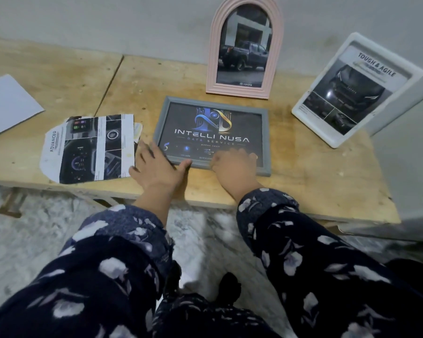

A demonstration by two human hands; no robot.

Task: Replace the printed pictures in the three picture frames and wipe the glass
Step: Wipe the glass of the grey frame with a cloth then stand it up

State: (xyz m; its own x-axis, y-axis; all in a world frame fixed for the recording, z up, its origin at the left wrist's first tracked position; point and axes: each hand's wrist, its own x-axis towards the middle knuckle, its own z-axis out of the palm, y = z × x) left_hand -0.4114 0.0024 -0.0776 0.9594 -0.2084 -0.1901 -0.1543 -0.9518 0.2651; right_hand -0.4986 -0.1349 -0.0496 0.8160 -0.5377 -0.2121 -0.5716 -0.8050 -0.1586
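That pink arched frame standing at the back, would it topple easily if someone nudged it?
Probably yes. The pink arched frame is tall and narrow and stands nearly upright against the wall, so a bump could tip it forward. Its glossy front looks like glass, so likely fragile. It should stay stiff when lifted, unlike the loose printed sheet.

Rough plywood bench (303,181); grey frame (266,142), seemingly matt; glossy prints (88,147).

Dim, cool indoor light, soft all over.
Right hand (233,164) smeared by blur; wide lens bends tabletop (303,172) edges; glass dully reflects.
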